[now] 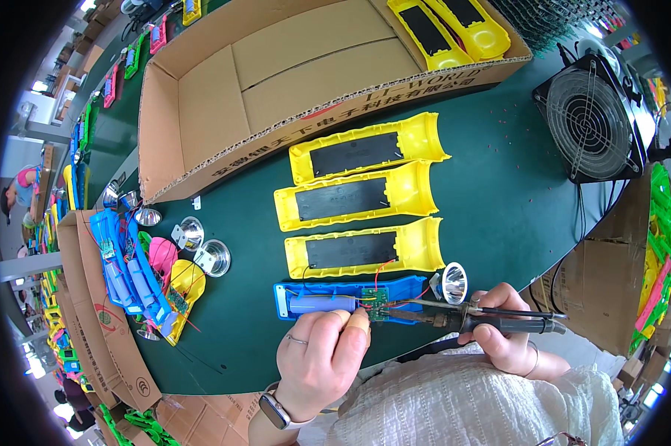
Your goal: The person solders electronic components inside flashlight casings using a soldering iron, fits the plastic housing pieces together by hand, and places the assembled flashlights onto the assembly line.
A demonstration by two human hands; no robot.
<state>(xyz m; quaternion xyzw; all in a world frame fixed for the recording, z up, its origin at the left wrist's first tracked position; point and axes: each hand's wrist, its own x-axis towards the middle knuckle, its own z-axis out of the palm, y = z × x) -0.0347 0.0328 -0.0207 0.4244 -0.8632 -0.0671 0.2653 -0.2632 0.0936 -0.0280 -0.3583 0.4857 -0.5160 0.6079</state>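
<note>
My right hand (503, 334) is wrapped round a soldering iron (529, 325) with a black handle and a thin tube alongside. Its tip end points left at a small green circuit board (375, 297). The board lies over a blue plastic housing (410, 284) that also bears a purple cylindrical battery (321, 303). Closed in a pinch, my left hand (324, 353) has its fingertips at the board's lower left edge beside thin wires; what they hold is hidden. A shiny reflector cup (454, 283) stands at the housing's right end.
Beyond the blue housing lie three yellow housings (421, 245) with black panels. A large cardboard box (202, 134) with yellow housings stands behind them. At left are blue housings with batteries (131, 279) and loose reflectors (215, 256). A black fan (592, 119) stands at far right.
</note>
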